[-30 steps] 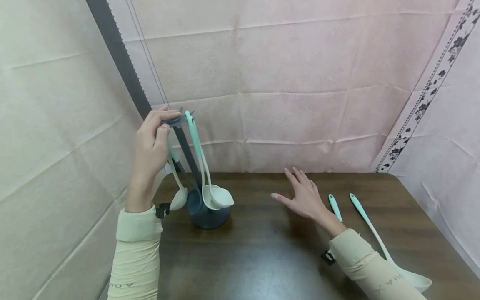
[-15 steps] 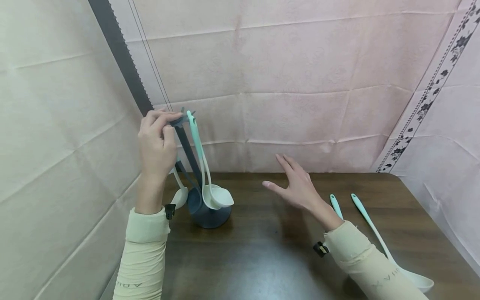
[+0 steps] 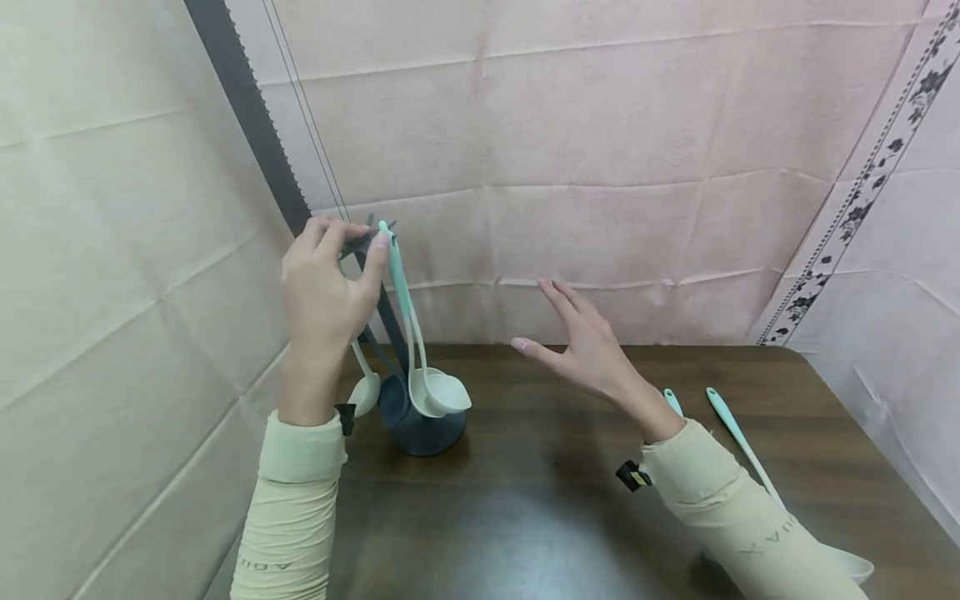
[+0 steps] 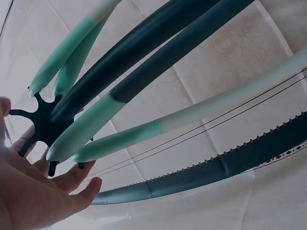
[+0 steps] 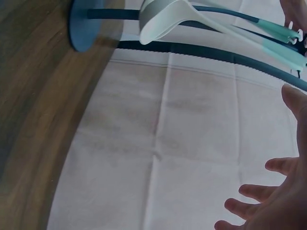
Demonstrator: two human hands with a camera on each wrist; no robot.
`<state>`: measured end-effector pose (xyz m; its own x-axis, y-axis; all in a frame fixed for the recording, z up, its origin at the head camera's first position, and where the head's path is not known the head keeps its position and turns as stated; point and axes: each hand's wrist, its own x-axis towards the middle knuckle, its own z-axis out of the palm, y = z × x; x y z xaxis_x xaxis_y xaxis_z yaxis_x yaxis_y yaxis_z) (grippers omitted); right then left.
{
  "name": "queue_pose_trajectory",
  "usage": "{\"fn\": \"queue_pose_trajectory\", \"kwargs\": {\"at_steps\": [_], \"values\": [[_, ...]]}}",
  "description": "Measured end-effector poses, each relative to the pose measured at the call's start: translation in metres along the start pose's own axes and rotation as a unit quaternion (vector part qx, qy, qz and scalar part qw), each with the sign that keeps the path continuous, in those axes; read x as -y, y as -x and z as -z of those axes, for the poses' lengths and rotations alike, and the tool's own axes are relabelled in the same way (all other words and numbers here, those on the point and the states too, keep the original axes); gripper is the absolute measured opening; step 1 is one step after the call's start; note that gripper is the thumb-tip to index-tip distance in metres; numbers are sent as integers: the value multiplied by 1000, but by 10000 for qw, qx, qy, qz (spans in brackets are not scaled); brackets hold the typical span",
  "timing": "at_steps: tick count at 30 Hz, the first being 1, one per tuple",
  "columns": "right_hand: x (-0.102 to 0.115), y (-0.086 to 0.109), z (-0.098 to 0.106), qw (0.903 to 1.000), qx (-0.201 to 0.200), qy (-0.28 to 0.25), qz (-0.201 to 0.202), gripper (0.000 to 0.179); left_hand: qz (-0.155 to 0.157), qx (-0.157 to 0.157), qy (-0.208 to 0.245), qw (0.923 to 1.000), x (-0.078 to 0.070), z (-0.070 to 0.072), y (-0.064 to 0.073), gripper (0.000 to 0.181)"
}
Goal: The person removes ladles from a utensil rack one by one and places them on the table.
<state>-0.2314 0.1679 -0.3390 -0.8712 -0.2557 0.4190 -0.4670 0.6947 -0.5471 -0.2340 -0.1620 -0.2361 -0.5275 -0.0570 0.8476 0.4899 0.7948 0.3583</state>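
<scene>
Left hand (image 3: 326, 292) curls its fingers round the hooked top of a dark blue-grey upright rack (image 3: 391, 323). Just right of and below that hand hang two white-bowled, turquoise-handled ladles (image 3: 447, 392); nearer beneath it hangs a white spoon (image 3: 365, 394). Right hand (image 3: 596, 354) hovers well apart, fingers spread, holding nothing. To its right, a long turquoise-handled white ladle (image 3: 738, 435) lies on the brown wooden table (image 3: 510, 475), partly hidden by the sleeve (image 3: 750, 529).
</scene>
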Motion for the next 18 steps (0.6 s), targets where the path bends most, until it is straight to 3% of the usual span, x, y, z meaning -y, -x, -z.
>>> {"fn": "queue_pose_trajectory", "kwargs": {"at_steps": [3, 11, 18], "values": [[8, -3, 1, 9997, -101, -75, 190, 94, -34, -43, -84, 10000, -2, -1, 0, 51], [33, -13, -2, 9975, -226, -425, 518, 91, 404, -121, -378, 9984, -18, 1, 6, 37], [52, -18, -9, 9944, -317, -699, 721, 89, 411, -297, -786, 9956, -26, -5, 8, 35]]}}
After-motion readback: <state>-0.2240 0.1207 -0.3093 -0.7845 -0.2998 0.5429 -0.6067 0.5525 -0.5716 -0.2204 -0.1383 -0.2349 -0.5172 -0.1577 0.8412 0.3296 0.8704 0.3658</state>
